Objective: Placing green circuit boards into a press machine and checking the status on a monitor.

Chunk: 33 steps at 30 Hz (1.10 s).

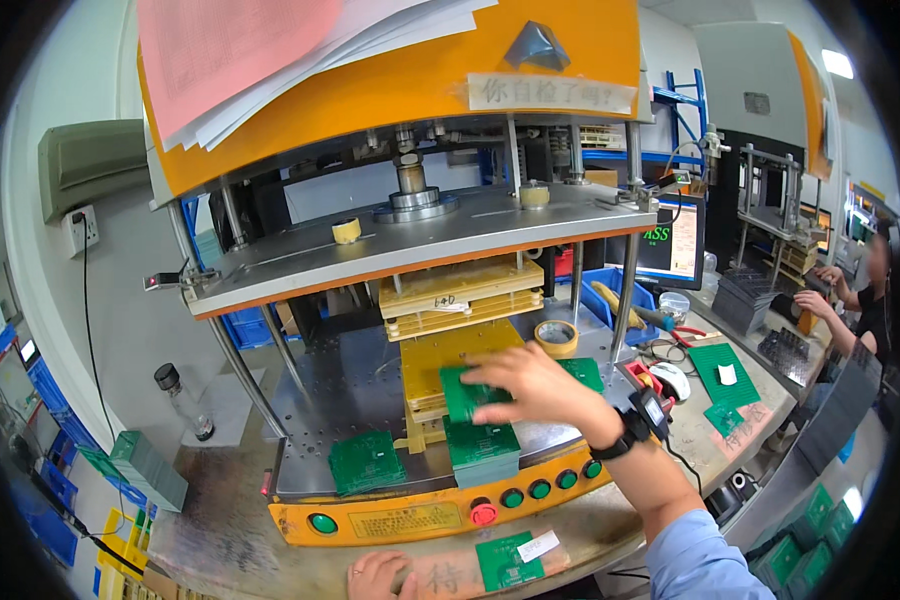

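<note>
My right hand (530,385) reaches over the press bed and grips a green circuit board (460,400) by its edge, the thumb below and the fingers above. This board hangs just over a tall stack of green boards (485,462) at the bed's front. Behind it lies a yellow test fixture plate (460,345), under a pale yellow upper fixture (460,290) fixed below the press plate. My left hand (380,577) rests on the bench's front edge, fingers apart, holding nothing. Near it lies a green board with a white label (510,562).
A lower pile of green boards (365,463) sits left on the bed. A tape roll (557,338) and more boards (582,374) lie right of the fixture. Several buttons (540,489) line the front panel. A mouse (669,380) lies right; another person (855,305) works farther right.
</note>
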Each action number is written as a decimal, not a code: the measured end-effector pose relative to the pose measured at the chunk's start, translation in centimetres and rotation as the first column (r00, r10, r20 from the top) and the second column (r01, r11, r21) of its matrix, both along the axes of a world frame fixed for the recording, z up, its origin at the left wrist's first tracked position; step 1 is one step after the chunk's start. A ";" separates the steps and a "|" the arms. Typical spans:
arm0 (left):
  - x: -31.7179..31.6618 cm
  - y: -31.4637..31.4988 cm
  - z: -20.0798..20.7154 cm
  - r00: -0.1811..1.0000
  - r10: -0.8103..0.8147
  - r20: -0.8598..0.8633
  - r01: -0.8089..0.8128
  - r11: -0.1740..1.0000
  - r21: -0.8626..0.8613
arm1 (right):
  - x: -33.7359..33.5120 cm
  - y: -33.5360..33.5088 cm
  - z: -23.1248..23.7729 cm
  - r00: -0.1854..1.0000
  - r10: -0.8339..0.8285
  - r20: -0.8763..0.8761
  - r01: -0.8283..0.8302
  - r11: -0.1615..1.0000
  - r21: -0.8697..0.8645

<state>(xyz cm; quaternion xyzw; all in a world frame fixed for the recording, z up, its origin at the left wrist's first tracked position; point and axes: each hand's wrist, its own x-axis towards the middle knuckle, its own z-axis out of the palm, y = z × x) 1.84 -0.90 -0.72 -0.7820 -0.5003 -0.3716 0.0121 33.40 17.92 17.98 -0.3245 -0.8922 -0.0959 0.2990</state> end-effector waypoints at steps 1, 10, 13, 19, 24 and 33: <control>0.0 0.4 -0.1 0.997 0.010 0.080 -0.010 1.000 0.005 | 0.5 1.4 0.2 0.999 -0.046 0.005 0.046 0.999 -0.020; 0.5 0.3 0.3 0.989 0.028 0.142 -0.036 0.998 0.051 | 1.1 8.6 -1.2 0.994 -0.095 0.052 0.100 0.989 -0.106; 0.5 0.3 0.2 0.990 0.027 0.138 -0.035 0.998 0.056 | 1.0 8.5 -0.9 0.996 -0.084 0.035 0.088 0.988 -0.131; 0.6 0.4 0.4 0.989 0.008 0.150 -0.018 0.998 0.061 | 0.9 8.3 0.6 0.987 -0.123 0.106 0.142 0.970 -0.196; 0.5 0.3 0.4 0.989 0.026 0.147 -0.034 0.998 0.051 | 0.5 8.5 1.0 0.986 -0.108 0.126 0.138 0.957 -0.257; 0.5 0.9 0.1 0.984 0.051 0.170 -0.055 0.998 0.020 | 0.8 7.9 1.4 0.973 -0.137 0.185 0.200 0.903 -0.380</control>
